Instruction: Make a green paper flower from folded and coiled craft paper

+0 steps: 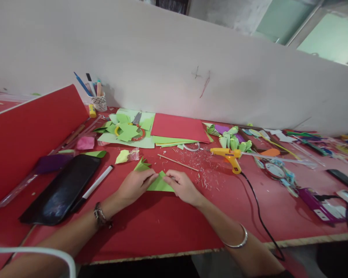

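Between my hands is a piece of green paper (pixel 161 184), held near the middle of the red table. My left hand (pixel 137 184) pinches its left part, thumb and fingers closed on it. On the other side my right hand (pixel 183 186) grips the right part, fingers curled and thumb on top. A pleated green paper piece (pixel 142 165) sticks up just behind my left hand; whether it joins the held sheet I cannot tell. Beyond my hands lies a thin wooden stick (pixel 178 162).
A yellow glue gun (pixel 229 156) with a black cord lies to the right. Scissors (pixel 137 119) rest among green cut-outs. Red sheets (pixel 179 127) lie by the wall. Left are a black pouch (pixel 60 189) and a marker (pixel 98 181). A purple power strip (pixel 314 204) sits far right.
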`<state>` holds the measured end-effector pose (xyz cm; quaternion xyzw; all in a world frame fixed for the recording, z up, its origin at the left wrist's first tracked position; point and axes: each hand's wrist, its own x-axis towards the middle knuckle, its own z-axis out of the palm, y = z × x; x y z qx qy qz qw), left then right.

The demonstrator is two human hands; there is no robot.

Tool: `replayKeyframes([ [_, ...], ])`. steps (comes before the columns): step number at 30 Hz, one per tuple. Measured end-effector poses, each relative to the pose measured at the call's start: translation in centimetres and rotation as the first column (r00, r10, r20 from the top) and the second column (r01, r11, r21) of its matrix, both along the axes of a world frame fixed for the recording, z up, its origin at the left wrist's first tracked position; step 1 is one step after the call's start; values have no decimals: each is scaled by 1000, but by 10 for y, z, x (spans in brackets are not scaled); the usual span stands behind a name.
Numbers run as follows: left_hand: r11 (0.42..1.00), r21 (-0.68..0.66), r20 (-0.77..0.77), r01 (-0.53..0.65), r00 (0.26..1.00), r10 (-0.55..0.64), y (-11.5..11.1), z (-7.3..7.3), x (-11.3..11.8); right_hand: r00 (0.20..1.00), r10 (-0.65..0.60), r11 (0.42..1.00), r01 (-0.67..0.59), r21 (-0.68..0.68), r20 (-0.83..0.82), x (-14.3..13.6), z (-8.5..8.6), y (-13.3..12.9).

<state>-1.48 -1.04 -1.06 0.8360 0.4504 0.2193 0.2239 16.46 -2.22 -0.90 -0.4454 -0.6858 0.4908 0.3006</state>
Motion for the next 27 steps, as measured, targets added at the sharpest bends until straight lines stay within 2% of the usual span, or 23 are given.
replayKeyframes([
  [5,998,-50,3,33,999,-33,3,5,-3,998,17,996,-22,-83,-66,1,-2,0],
  [13,988,-132,153,80,986,-60,6,6,-6,995,59,992,-68,-103,-81,3,-3,1],
  [16,965,-249,251,86,968,-21,6,8,-7,992,49,997,-55,-50,-117,3,-4,3],
  [20,880,-465,420,95,899,125,6,12,-6,969,-55,988,18,-152,-239,0,-4,5],
  [23,862,-495,516,114,836,186,4,11,-2,934,-124,979,60,-194,-335,-3,-2,5],
  [27,881,-467,504,78,842,192,3,7,4,937,-41,983,-24,-180,-348,-4,-3,3],
])
